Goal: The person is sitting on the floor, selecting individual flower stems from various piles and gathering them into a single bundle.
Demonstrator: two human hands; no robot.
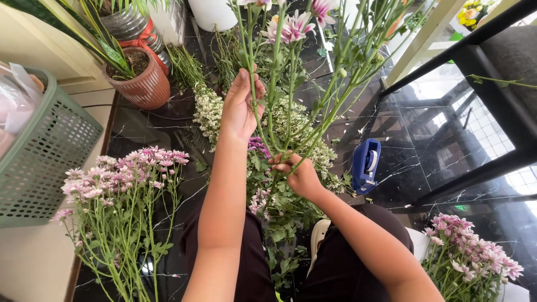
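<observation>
Head view: flower stems (291,106) gathered upright.
Right hand (299,176): clenched round stem bases.
Left hand (241,106): fingers pinching one stem.
Risk: stems probably snapping if squeezed harder.

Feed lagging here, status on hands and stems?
Right hand clamps flower stems low. Left hand pinches one stem higher. Tape dispenser and white blooms on floor, apart.

1. A glossy black marble floor (425,140) with thin white veins mirrors bright daylight and a gridded pattern.
2. A cream wall (33,39) runs along the left edge, above a pale strip of floor (33,263).
3. A black metal frame (492,67) crosses the right side.
4. A pale wooden post (419,39) slants across the upper right.
</observation>
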